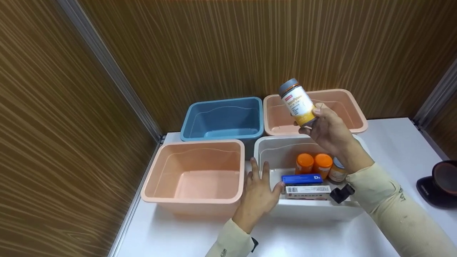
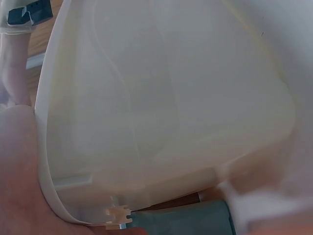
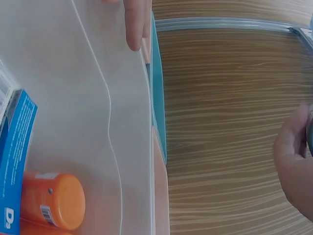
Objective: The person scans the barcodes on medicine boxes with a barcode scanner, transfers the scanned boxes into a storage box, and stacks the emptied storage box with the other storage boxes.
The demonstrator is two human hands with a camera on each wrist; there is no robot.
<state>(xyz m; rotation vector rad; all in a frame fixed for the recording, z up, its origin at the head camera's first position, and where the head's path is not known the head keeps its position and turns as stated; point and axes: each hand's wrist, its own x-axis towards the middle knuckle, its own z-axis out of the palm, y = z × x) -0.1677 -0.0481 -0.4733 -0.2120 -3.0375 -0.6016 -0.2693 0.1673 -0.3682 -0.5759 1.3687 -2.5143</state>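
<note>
My right hand (image 1: 330, 128) grips a pill bottle (image 1: 297, 102) with a grey cap and a white-and-yellow label, tilted above the back bins. In the right wrist view, the right hand (image 3: 296, 166) shows only partly, at the right edge. My left hand (image 1: 260, 191) rests against the left side of the white bin (image 1: 310, 205), fingers spread and fairly straight. Inside that bin stand two orange-capped bottles (image 1: 305, 162) and a blue-capped bottle (image 1: 337, 171). In front of them lie a blue box (image 1: 302, 179) and a white box (image 1: 307, 190).
A pink bin (image 1: 192, 200) stands left of the white one. Behind are a blue bin (image 1: 221, 137) and another pink bin (image 1: 360, 123). Wood-grain panels (image 1: 214, 53) enclose the white table (image 1: 396, 139). A black object (image 1: 437, 189) sits at the right edge.
</note>
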